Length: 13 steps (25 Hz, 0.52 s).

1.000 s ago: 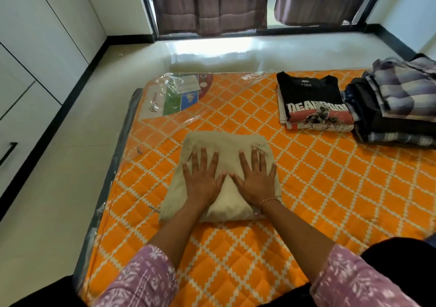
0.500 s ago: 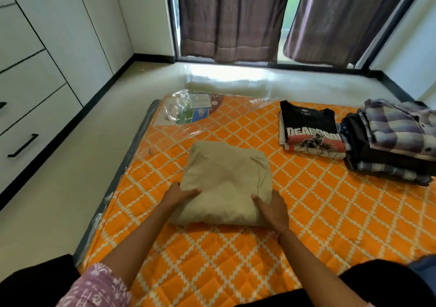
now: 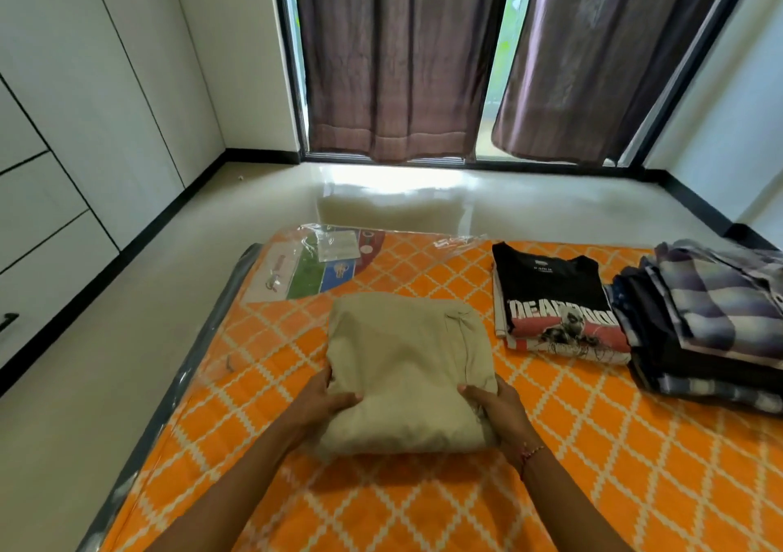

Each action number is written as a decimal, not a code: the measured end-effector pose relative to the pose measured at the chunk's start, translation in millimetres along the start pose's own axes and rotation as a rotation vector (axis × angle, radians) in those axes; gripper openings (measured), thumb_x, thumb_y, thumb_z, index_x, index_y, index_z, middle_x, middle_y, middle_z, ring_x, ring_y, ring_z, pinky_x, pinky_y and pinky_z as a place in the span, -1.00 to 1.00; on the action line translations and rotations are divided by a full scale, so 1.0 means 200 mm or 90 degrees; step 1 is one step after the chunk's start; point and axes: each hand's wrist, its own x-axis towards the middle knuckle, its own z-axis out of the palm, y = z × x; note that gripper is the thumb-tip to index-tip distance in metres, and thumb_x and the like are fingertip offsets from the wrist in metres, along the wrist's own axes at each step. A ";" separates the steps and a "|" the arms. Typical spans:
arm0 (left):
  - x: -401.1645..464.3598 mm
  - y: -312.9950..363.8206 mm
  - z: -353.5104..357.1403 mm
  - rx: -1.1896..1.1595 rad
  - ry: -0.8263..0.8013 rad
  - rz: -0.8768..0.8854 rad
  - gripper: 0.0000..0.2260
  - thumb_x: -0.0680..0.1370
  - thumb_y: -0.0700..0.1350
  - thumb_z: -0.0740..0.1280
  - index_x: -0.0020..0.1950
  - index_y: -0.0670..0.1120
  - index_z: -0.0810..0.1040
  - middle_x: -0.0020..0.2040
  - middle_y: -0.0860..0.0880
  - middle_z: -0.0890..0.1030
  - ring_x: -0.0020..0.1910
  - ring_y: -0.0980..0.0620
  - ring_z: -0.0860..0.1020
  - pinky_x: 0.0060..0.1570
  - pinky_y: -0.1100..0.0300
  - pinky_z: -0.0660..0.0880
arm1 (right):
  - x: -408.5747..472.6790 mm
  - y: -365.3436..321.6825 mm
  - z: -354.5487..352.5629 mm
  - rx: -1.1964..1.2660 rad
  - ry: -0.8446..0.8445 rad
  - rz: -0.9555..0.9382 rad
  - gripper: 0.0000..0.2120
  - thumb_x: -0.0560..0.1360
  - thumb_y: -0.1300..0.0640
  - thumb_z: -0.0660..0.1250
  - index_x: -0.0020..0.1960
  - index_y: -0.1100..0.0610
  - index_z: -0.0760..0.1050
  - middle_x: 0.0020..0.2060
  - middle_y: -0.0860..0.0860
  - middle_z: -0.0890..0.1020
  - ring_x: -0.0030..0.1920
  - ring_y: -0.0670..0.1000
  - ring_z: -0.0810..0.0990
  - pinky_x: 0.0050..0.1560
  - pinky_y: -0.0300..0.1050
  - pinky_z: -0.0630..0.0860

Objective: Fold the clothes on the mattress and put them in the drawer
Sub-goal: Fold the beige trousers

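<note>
Folded beige garment lies on the orange diamond-patterned mattress, near the middle, with its near edge raised a little where the hands take it. Left hand grips the garment's near-left corner, thumb on top, fingers curled beneath and out of sight. Right hand grips the near-right corner the same way, thumb over the cloth; a thin bracelet circles that wrist. Both grips pinch fabric between thumb and fingers. To the right, apart from the beige piece, a folded black printed T-shirt lies flat on the mattress, and just beside it a stack of folded checked and dark clothes sits at the right edge of view. Clear plastic wrap with a printed label covers the mattress's far-left corner. White drawer fronts with a black handle line the left wall. Brown curtains hang over the window beyond the pale floor.
</note>
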 end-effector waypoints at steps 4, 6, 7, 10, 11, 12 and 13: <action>0.48 0.28 -0.03 0.063 0.004 0.053 -0.36 0.46 -0.21 0.47 0.47 -0.13 0.25 0.37 -0.13 0.42 0.25 -0.09 0.46 0.16 0.09 0.40 | 0.40 -0.27 0.01 0.002 0.009 -0.047 -0.70 0.45 0.34 0.39 0.17 0.21 0.50 0.13 0.24 0.61 -0.08 0.12 0.63 -0.20 -0.08 0.59; 0.70 0.40 -0.03 0.081 0.017 0.070 -0.33 0.48 -0.18 0.45 0.50 -0.14 0.19 0.41 -0.14 0.37 0.27 -0.09 0.43 0.18 0.08 0.38 | 0.60 -0.39 0.02 -0.014 0.033 -0.082 -0.65 0.45 0.31 0.40 0.21 0.18 0.47 0.16 0.23 0.59 -0.06 0.09 0.62 -0.21 -0.08 0.59; 0.80 0.42 -0.03 0.130 0.039 0.075 -0.26 0.47 -0.11 0.46 0.52 -0.15 0.11 0.46 -0.16 0.31 0.34 -0.12 0.38 0.25 0.04 0.35 | 0.70 -0.42 0.02 -0.075 0.064 -0.114 -0.54 0.45 0.28 0.41 0.32 0.18 0.40 0.24 0.23 0.54 0.05 0.13 0.59 -0.07 -0.01 0.58; 0.92 0.33 0.02 0.705 0.122 0.055 -0.28 0.61 0.13 0.17 0.55 -0.07 -0.23 0.57 -0.13 -0.11 0.54 -0.18 -0.03 0.45 -0.10 0.04 | 0.88 -0.39 0.06 -0.606 0.134 -0.174 -0.21 0.54 0.05 0.31 0.57 0.10 -0.12 0.52 0.21 0.05 0.50 0.21 0.11 0.41 0.10 0.25; 0.91 0.28 0.05 0.822 0.104 0.062 -0.39 0.65 0.11 0.03 0.56 -0.02 -0.23 0.57 -0.10 -0.14 0.54 -0.16 -0.07 0.44 -0.12 0.05 | 0.89 -0.34 0.09 -0.747 0.139 -0.184 -0.27 0.59 0.01 0.19 0.56 0.07 -0.21 0.54 0.21 -0.08 0.53 0.20 -0.04 0.44 0.08 0.17; 0.90 0.23 0.07 0.848 0.084 0.062 -0.46 0.67 0.09 -0.04 0.57 0.00 -0.19 0.58 -0.08 -0.11 0.54 -0.14 -0.04 0.41 -0.12 0.12 | 0.90 -0.28 0.12 -0.817 0.126 -0.187 -0.36 0.63 0.00 0.08 0.56 0.03 -0.22 0.54 0.21 -0.12 0.54 0.19 -0.10 0.45 0.08 0.14; 0.89 0.21 0.07 0.844 0.066 0.048 -0.49 0.67 0.07 -0.06 0.57 0.00 -0.15 0.58 -0.07 -0.05 0.54 -0.13 0.00 0.38 -0.11 0.19 | 0.90 -0.25 0.15 -0.856 0.117 -0.189 -0.43 0.65 0.01 0.01 0.56 0.01 -0.19 0.54 0.20 -0.11 0.54 0.19 -0.10 0.45 0.08 0.13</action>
